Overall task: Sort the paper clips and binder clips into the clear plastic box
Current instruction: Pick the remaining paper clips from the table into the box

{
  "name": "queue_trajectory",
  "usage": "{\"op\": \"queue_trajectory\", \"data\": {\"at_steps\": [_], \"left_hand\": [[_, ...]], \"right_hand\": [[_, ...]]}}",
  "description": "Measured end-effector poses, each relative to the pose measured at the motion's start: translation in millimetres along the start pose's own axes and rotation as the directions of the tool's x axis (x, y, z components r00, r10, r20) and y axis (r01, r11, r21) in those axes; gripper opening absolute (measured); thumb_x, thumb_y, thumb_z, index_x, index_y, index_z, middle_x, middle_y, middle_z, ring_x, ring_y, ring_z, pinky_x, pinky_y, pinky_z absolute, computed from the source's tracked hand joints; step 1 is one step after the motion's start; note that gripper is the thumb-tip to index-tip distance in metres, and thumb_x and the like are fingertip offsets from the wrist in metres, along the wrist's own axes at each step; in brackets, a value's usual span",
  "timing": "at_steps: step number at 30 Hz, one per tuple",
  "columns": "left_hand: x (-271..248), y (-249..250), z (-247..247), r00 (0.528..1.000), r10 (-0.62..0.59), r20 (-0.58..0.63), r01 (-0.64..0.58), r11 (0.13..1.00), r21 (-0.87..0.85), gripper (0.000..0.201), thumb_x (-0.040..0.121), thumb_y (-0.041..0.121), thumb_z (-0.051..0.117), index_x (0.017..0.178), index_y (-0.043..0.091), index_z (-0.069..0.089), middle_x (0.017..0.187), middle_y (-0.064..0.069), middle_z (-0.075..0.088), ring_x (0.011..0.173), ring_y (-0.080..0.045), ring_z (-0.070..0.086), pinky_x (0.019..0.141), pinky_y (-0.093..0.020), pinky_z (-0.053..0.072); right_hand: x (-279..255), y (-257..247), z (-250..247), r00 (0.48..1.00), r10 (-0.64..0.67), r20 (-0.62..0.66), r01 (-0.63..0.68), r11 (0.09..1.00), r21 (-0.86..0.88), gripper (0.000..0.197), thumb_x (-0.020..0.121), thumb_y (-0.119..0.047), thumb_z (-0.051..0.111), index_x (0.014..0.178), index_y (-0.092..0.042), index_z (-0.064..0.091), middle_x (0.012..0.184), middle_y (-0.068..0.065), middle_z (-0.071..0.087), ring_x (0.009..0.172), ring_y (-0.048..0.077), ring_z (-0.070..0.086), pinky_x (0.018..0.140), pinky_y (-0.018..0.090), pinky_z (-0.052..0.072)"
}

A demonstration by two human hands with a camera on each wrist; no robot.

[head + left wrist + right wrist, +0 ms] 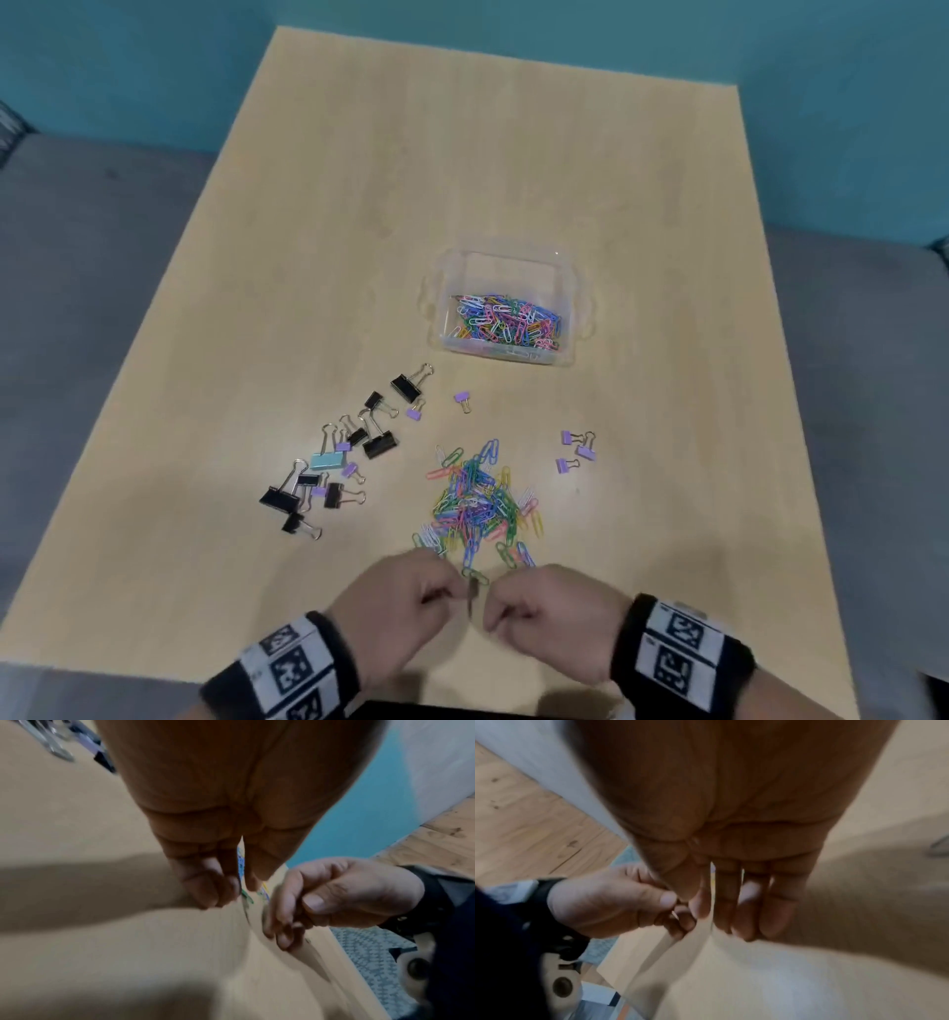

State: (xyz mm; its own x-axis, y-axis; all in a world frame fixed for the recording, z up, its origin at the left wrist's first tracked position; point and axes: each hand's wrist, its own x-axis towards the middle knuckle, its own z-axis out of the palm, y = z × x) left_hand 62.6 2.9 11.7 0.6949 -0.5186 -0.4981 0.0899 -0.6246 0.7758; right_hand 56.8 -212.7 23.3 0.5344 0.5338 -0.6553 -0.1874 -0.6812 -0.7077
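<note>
Low in the head view, my left hand [444,588] and right hand [498,604] meet with curled fingers over the near table. A small green paper clip [472,591] hangs between them, and both seem to pinch it. In the left wrist view my left hand [231,892] pinches the green clip [246,898], with my right hand [290,919] curled beside it. The right wrist view is blurred: my right hand [706,902] touches the left hand [675,908]. A pile of coloured paper clips [477,498] lies just beyond. The clear plastic box [577,308] holds many paper clips [506,321].
Several black, blue and purple binder clips [349,452] lie scattered left of the pile. Small purple binder clips [577,449] lie to its right, and another one [463,400] nearer the box. The wooden table [462,154] stands before a teal wall, with grey floor at both sides.
</note>
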Motion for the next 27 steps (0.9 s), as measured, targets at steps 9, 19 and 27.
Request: {"op": "queue_trajectory", "data": {"at_steps": [9,19,27], "left_hand": [[4.9,-2.1,-13.6,0.929,-0.058,-0.364,0.138,0.971,0.196,0.04,0.078,0.035,0.071,0.113,0.031,0.053,0.106,0.011,0.046,0.083,-0.011,0.057,0.077,-0.03,0.047],[52.3,6.7,-15.1,0.959,-0.009,-0.283,0.139,0.886,0.442,0.095,0.072,0.041,0.075,0.145,0.034,0.014,0.142,0.002,0.021,0.119,-0.022,0.045,0.092,-0.037,0.047],[72.6,7.0,-16.0,0.956,0.048,-0.288,0.107,0.86,0.498,0.023,0.085,0.029,0.061,0.107,0.023,0.057,0.1,0.001,0.039,0.084,-0.02,0.05,0.067,-0.03,0.042]], "right_hand": [[-6.5,18.3,-8.7,0.832,0.072,-0.55,-0.075,0.997,0.017,0.018,0.081,-0.025,0.062,0.097,-0.031,0.055,0.092,-0.011,0.053,0.077,0.009,0.057,0.076,0.031,0.047],[36.2,3.1,-6.7,0.826,-0.038,-0.562,-0.206,0.908,-0.365,0.079,0.081,-0.042,0.067,0.144,-0.029,0.02,0.14,0.002,0.022,0.116,0.028,0.042,0.088,0.038,0.047],[58.5,-5.6,-18.3,0.832,-0.062,-0.552,-0.257,0.838,-0.482,0.038,0.076,-0.009,0.069,0.105,-0.02,0.048,0.106,0.004,0.039,0.084,0.024,0.044,0.057,0.037,0.047]]}}
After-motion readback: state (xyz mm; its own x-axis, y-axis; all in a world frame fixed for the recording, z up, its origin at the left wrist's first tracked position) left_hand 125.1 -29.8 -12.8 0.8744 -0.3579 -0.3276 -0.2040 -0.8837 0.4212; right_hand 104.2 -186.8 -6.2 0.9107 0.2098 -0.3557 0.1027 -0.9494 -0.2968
